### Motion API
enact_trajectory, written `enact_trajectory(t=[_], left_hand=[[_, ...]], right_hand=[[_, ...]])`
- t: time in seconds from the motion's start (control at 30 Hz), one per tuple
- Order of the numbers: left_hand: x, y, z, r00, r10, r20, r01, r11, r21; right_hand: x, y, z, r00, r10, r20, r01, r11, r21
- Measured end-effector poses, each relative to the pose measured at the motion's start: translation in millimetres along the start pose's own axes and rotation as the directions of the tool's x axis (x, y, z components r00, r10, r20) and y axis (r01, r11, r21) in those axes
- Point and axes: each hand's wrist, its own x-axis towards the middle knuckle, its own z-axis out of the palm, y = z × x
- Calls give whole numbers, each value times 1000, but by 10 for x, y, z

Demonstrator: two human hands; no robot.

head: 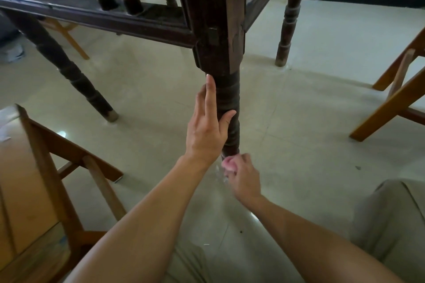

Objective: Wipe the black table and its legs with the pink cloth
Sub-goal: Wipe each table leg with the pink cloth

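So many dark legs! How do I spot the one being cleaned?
Find the thick dark corner post in the middle, then follow it down to the ringed leg. Only this leg has the left hand resting on it and the right hand holding the pink cloth at its foot.

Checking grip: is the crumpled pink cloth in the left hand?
No; the right hand grips the pink cloth by the dark table leg.
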Motion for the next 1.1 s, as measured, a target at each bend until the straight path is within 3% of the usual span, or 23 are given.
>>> enact_trajectory(t=[0.07,0.13,0.23,0.33,0.4,0.5,0.6,0.7,0.8,0.87,0.93,1.03,1.1], left_hand=[[-3,-22,-2,1000,6,-9,-6,1000,-19],[-5,-46,-10,999,-2,-35,1,999,-50],[0,-46,-41,996,-75,-47,69,991,-118],[3,-43,-57,986,-164,-34,156,974,-164],[6,-56,-60,980,-196,-24,189,967,-170],[37,-60,-97,976,-214,25,215,962,-169],[95,-55,-149,965,-252,70,261,951,-168],[134,-55,-176,954,-284,96,297,937,-183],[131,-39,-182,951,-290,110,306,933,-191],[126,-41,-184,950,-292,111,309,930,-198],[123,-49,-182,952,-285,110,303,931,-203],[122,-75,-170,952,-281,120,300,934,-192],[103,-97,-153,946,-291,142,313,934,-171]], right_hand=[[-166,9,174,984,-98,148,107,993,-55],[-180,75,189,978,-115,174,125,991,-50],[60,238,0,1000,22,1,-22,1000,0],[273,426,-342,952,247,-182,-241,969,58],[235,375,-416,967,194,-166,-193,981,18],[-44,42,-183,1000,-16,-19,15,999,-32],[-133,-217,147,999,-47,25,47,999,24],[8,-308,218,985,162,-57,-155,981,115],[35,-46,139,888,447,-110,-421,885,200],[-33,207,49,834,530,-155,-493,841,224],[-75,281,-20,848,499,-181,-469,864,184],[-79,-17,33,956,279,-93,-259,948,184],[-86,-170,152,986,159,-54,-147,973,178]])
